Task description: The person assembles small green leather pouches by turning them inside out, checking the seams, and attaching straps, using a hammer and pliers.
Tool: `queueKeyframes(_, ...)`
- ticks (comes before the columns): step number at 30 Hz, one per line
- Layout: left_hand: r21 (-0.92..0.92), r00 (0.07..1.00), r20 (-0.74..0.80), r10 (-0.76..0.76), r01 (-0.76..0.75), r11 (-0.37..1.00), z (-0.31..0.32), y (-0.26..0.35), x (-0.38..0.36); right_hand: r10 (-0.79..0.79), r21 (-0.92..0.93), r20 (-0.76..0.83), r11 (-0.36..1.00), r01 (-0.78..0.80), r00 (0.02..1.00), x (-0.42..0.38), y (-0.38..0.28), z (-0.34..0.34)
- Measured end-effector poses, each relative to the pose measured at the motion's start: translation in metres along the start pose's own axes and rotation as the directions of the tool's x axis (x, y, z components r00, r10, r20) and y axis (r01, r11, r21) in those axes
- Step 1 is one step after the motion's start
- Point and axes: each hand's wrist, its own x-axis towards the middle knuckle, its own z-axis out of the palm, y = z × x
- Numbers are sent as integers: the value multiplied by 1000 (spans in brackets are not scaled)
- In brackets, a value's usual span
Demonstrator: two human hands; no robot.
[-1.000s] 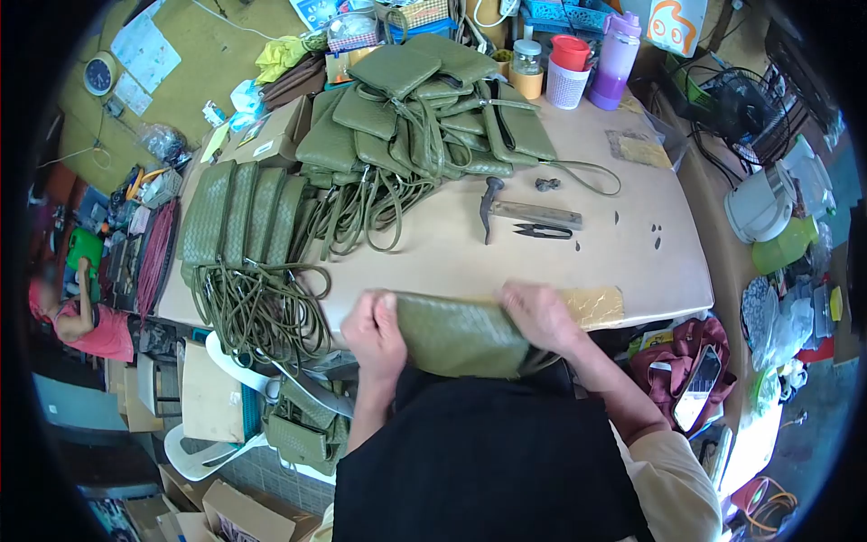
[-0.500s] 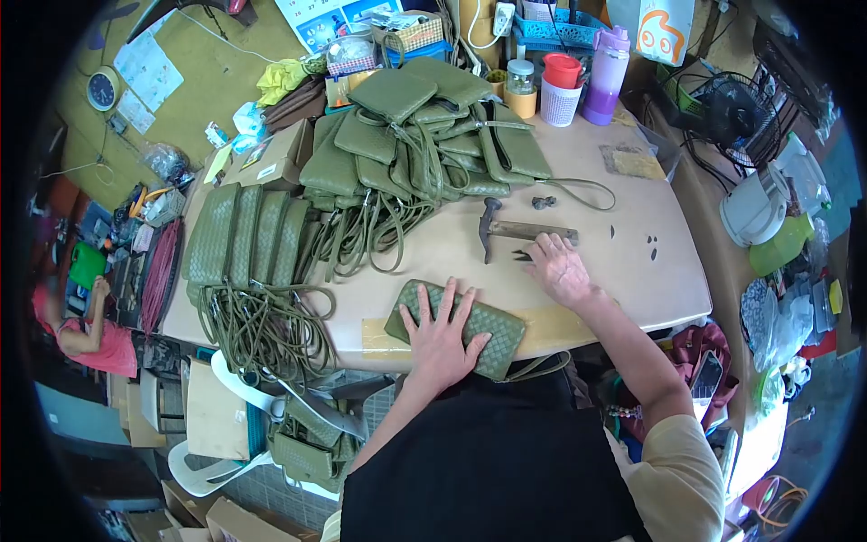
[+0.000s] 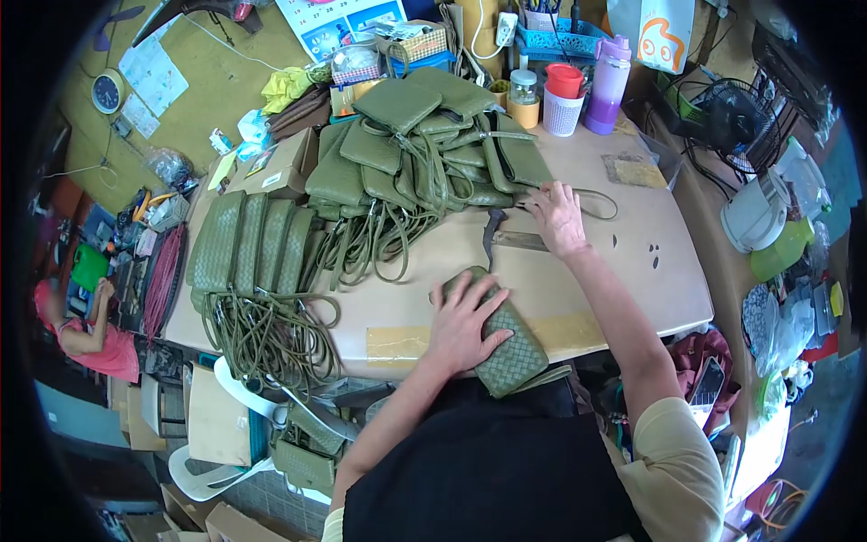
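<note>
A green woven pouch (image 3: pixel 517 355) lies tilted at the table's front edge. My left hand (image 3: pixel 464 327) rests on its upper part with the fingers spread. Farther back, my right hand (image 3: pixel 556 217) is over the right end of a hammer handle, near the big pile; its fingers are bent together, and what they hold, if anything, is too small to name. The hammer (image 3: pixel 492 233) lies on the table with part of its handle hidden by that hand. Behind it is a heap of green pouches (image 3: pixel 397 104) with straps. More woven pouches (image 3: pixel 217 239) stand in a row at the left.
Cups and a purple bottle (image 3: pixel 608 86) stand at the table's back. A small plastic packet (image 3: pixel 635 170) lies at the right. Brown tape (image 3: pixel 397 344) runs along the front edge. A person in pink (image 3: pixel 99 348) is at the far left.
My right hand has moved away from me, past the hammer handle. The pouch under my left hand has turned clockwise and shifted slightly right, and the left hand has moved with it.
</note>
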Motion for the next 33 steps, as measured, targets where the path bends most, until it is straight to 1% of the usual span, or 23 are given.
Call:
queueKeyframes(1,258,989,-99,-111,133,957,-1,7,-6,-5,0,-2,1000,5,1000,-2,-7,-7)
queueKeyframes(2,229,973,-151,-172,203,952,12,2,-14,-20,-3,68,1000,20,997,-9,-15,-17)
queueKeyframes(3,228,973,-153,-173,205,952,15,0,-16,-31,-4,140,999,32,990,-17,-24,-29)
queueKeyframes(4,199,975,-159,-154,185,962,17,-3,-17,-82,-81,266,991,107,960,-26,-29,-41)
queueKeyframes(8,61,988,-115,-104,112,992,10,-10,-6,-98,-40,288,993,114,953,-40,-16,-15)
queueKeyframes(9,-4,992,-98,-81,81,997,8,-14,-2,-44,-4,303,999,48,952,-38,-20,-19)
queueKeyframes(10,-1,986,-127,-103,104,995,4,-14,-1,7,30,321,999,-18,947,-36,-23,-24)
queueKeyframes(11,-5,986,-127,-105,105,994,6,-14,-2,6,28,325,999,-16,946,-39,-25,-30)
queueKeyframes(12,36,980,-168,-102,110,993,7,-14,-3,148,152,374,964,-218,916,-43,-30,-37)
queueKeyframes(13,78,973,-208,-98,116,990,9,-14,-4,272,259,440,874,-411,856,-47,-34,-44)
queueKeyframes(14,92,966,-241,-92,117,989,11,-12,-3,270,261,440,874,-410,856,-49,-39,-53)
queueKeyframes(16,102,969,-214,-125,149,984,10,-9,0,290,350,674,685,-639,680,-52,-50,-70)
queueKeyframes(17,111,970,-191,-153,176,978,9,-7,2,287,350,675,686,-637,680,-52,-55,-74)
queueKeyframes(19,107,968,-189,-164,186,977,9,-7,3,158,508,427,773,-381,891,-48,-69,-78)
queueKeyframes(20,104,968,-184,-173,194,975,9,-7,2,158,509,429,771,-383,889,-42,-79,-81)
queueKeyframes(22,105,967,-188,-170,191,976,9,-7,0,97,327,426,910,-253,899,-28,-94,-87)
queueKeyframes(23,103,967,-196,-164,187,977,9,-7,0,99,325,425,911,-254,900,-35,-88,-76)
queueKeyframes(25,99,966,-206,-154,177,979,10,-8,-2,-62,193,476,981,-35,877,-43,-84,-60)
queueKeyframes(26,99,966,-217,-143,168,981,9,-9,-3,-55,190,474,981,-41,879,-45,-75,-63)
queueKeyframes(28,123,964,-217,-154,184,975,9,-6,3,64,-59,698,998,-31,714,-7,-76,-114)
queueKeyframes(29,156,967,-193,-164,196,968,9,-5,0,68,-57,702,998,-39,709,-10,-77,-115)
queueKeyframes(31,155,968,-191,-165,196,968,8,-5,0,-76,148,486,989,4,871,-10,-76,-115)
queueKeyframes(33,146,966,-186,-178,207,967,11,-5,-3,-51,145,513,989,-28,857,-38,-79,-91)
